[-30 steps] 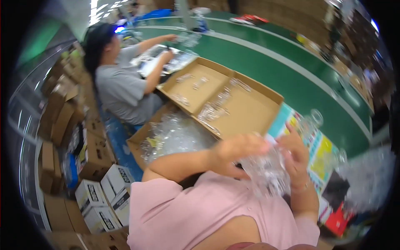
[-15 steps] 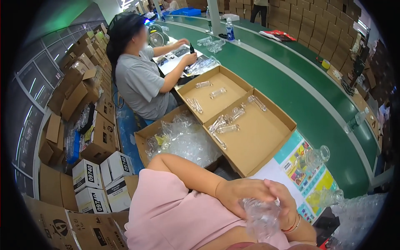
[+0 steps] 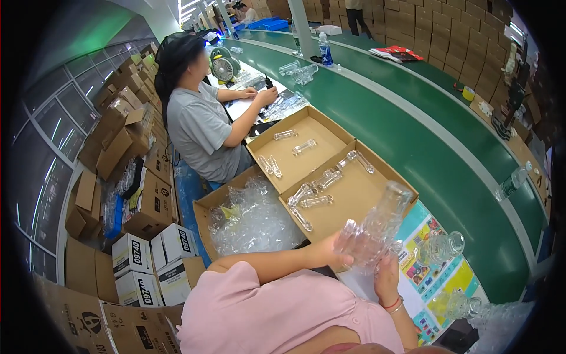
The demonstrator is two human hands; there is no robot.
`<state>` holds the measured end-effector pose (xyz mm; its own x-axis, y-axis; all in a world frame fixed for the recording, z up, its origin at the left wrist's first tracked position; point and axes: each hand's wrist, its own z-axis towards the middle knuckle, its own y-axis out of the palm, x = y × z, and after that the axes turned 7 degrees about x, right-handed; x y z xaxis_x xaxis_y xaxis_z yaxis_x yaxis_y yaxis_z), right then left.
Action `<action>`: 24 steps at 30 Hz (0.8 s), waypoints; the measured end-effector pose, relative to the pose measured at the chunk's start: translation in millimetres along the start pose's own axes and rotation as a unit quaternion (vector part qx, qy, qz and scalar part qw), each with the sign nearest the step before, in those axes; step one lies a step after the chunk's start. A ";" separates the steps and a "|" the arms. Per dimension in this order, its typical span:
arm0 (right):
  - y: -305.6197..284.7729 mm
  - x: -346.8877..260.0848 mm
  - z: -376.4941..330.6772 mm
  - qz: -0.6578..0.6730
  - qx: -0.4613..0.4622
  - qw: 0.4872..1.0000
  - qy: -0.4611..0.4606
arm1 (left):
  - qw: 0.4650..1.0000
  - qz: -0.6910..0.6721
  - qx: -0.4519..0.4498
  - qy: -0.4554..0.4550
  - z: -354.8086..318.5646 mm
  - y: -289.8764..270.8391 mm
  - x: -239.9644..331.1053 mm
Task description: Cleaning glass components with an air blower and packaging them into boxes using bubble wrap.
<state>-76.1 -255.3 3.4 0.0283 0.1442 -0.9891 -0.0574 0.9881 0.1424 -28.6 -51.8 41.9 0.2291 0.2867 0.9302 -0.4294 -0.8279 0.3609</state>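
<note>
Over the near edge of the surface [image 3: 354,283], we hold a clear glass piece [image 3: 377,227] tilted in plastic wrap: left hand [image 3: 333,251] closed on its lower end, right hand [image 3: 387,277] gripping beneath.

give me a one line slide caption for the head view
Both hands, left hand and right hand, hold a clear glass piece above an open cardboard box.
</note>
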 end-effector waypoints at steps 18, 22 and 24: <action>-42.9 23.4 27.0 0.171 -0.219 0.945 0.171 | 0.989 0.117 0.086 -0.011 259.9 -11.9 29.2; -45.1 29.1 26.8 0.255 -0.214 0.928 0.165 | 0.994 0.063 0.030 -0.086 326.5 8.0 5.3; -46.4 27.0 30.3 0.282 -0.198 0.925 0.159 | 0.990 0.060 0.013 -0.130 355.1 12.8 -17.4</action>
<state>-42.5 -295.6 -28.8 -0.4091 0.5463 -0.7309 -0.3361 0.6544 0.6773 272.1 -238.6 6.7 0.3956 0.0551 0.9168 -0.4456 -0.8613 0.2441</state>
